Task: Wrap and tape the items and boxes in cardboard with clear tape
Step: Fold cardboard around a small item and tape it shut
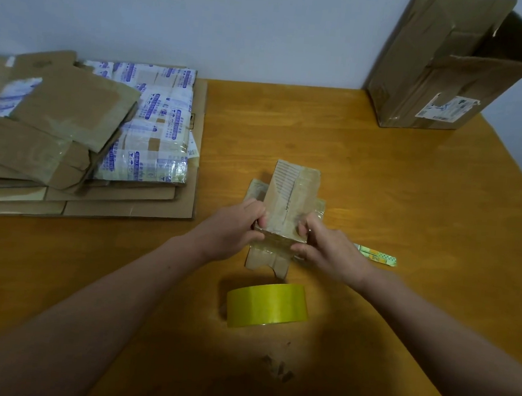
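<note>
A small folded piece of cardboard (288, 200) with old tape on it stands tilted at the middle of the wooden table (411, 195). My left hand (231, 230) grips its left side and my right hand (327, 251) grips its right side, fingers pressed on the lower fold. Whatever is inside the cardboard is hidden. A roll of yellowish clear tape (267, 305) lies on the table just in front of my hands. A thin green and yellow item (377, 255) pokes out from behind my right hand.
A stack of flattened cardboard sheets (68, 149) with printed tape fills the table's left side. A large open cardboard box (447, 72) stands at the back right against the wall. Dark smudges (279, 370) mark the table near me.
</note>
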